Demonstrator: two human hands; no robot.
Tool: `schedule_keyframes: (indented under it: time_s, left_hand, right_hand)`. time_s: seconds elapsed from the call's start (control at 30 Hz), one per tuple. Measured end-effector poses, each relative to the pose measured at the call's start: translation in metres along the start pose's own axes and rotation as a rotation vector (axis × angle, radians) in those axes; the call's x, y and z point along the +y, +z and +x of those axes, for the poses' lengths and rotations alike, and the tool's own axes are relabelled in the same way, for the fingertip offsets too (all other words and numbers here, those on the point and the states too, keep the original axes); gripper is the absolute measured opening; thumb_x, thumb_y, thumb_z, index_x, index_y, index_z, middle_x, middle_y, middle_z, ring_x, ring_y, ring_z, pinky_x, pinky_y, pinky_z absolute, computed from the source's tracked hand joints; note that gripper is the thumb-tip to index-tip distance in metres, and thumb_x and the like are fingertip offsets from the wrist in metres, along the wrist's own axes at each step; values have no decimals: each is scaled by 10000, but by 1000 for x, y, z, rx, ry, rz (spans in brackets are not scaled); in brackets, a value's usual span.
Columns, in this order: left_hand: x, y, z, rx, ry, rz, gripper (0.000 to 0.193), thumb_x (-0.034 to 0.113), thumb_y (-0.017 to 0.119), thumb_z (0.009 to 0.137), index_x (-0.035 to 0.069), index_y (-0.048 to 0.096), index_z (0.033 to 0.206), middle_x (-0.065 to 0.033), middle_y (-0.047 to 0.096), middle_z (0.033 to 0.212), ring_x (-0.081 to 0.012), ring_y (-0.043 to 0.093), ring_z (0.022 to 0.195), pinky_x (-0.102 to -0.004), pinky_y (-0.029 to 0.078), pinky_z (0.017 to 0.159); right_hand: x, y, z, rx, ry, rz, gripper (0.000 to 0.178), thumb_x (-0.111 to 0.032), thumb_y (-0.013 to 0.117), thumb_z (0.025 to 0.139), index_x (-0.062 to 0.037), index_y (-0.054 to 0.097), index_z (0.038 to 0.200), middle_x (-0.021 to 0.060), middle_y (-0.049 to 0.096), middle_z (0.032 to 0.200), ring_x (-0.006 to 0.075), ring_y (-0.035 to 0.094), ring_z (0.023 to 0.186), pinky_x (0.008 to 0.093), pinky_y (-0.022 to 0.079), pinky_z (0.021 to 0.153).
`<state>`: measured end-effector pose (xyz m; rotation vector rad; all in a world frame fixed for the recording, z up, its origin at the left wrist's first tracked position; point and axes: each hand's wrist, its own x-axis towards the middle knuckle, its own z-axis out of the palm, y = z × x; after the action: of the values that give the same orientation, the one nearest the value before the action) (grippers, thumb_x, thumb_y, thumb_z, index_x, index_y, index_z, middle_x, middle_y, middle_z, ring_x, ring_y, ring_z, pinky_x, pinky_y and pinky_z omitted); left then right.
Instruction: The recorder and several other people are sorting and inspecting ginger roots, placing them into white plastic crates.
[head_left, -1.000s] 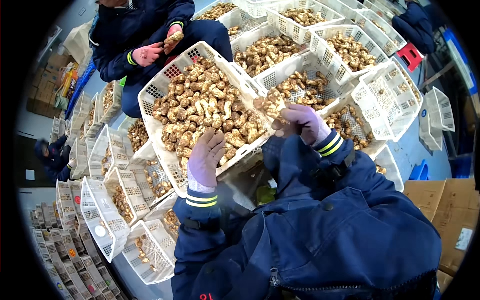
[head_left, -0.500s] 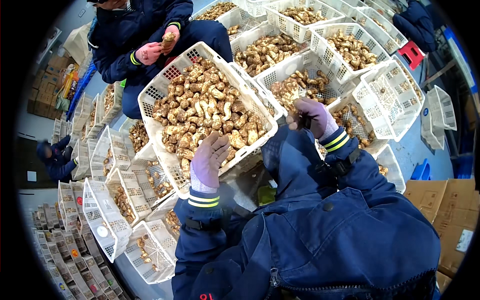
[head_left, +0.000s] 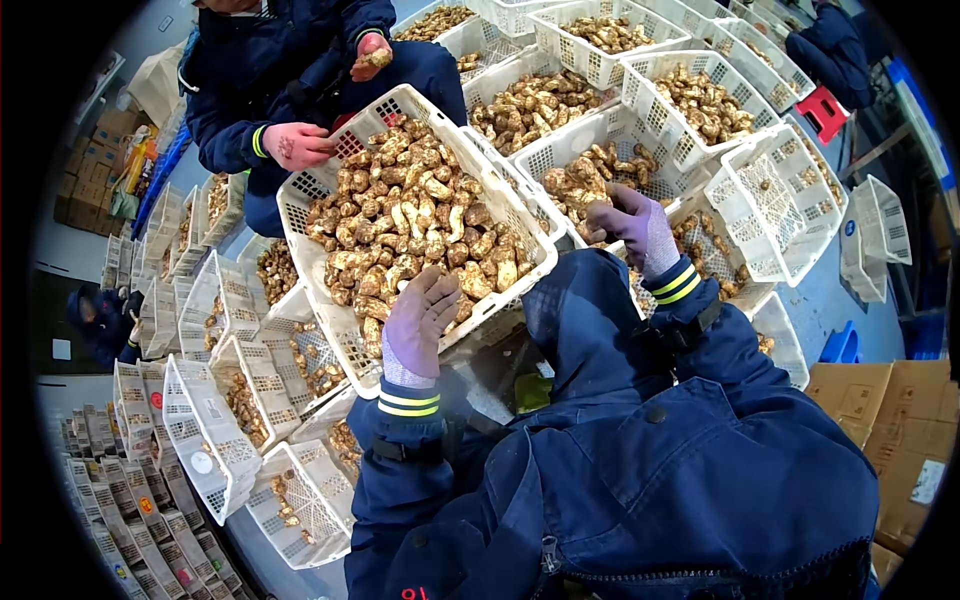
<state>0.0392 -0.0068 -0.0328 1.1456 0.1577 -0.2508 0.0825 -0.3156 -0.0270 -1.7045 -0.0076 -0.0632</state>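
Brown-and-white mushrooms fill the large white perforated crate before me. My left hand, in a purple-grey glove, lies over its near side, fingers stretched out across the mushrooms. A small white bit shows beside those fingertips; whether the hand touches it I cannot tell. To the right, my right hand in a matching glove hovers at the near edge of another crate, its thumb and fingers apart. Close to its fingertips lie mushrooms, and I see none plainly gripped.
Across the big crate sits a co-worker, one pink-gloved hand at its rim, the other holding a mushroom. White crates crowd both sides. A red stool stands far right, cardboard boxes near right. Other people work farther off.
My right hand has shifted slightly up, its fingers spreading apart; the mushrooms beside it were blurred and are now sharp. The co-worker's hands have separated, one moving to the crate. My left hand stays put.
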Motion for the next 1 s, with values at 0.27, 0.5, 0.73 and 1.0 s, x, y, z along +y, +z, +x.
schedule_keyframes:
  time_s: [0.27, 0.5, 0.73, 1.0]
  left_hand:
    - [0, 0, 3, -1, -13, 5, 489, 348, 393, 994, -32, 418, 1301, -177, 569, 1167, -250, 569, 1070, -354, 456, 946]
    - [-1, -2, 0, -5, 7, 47, 466, 314, 387, 996, -39, 415, 1300, -175, 565, 1173, -255, 569, 1073, -356, 454, 955]
    - [13, 5, 6, -43, 91, 350, 389, 181, 438, 981, -53, 432, 1291, -164, 578, 1158, -198, 594, 1021, -311, 482, 903]
    - [18, 14, 95, -54, 300, 1592, 505, 267, 638, 795, -1, 546, 1213, -230, 630, 1057, -347, 609, 985, -393, 473, 868]
  right_hand:
    - [-3, -7, 0, -27, 293, 332, 255, -249, 537, 907, -3, 599, 941, 84, 616, 713, 160, 610, 609, 263, 505, 545]
    - [13, -13, 8, -62, 364, 432, 289, -296, 501, 936, -18, 577, 953, 119, 626, 735, 191, 618, 591, 303, 528, 536]
    - [73, -42, 30, 73, 452, 736, 413, -373, 470, 946, -60, 518, 1211, 104, 637, 997, 241, 640, 871, 367, 519, 779]
    - [0, -8, -6, -110, -131, 76, 199, -50, 532, 882, 8, 571, 1069, 114, 611, 1065, 112, 588, 741, 238, 501, 681]
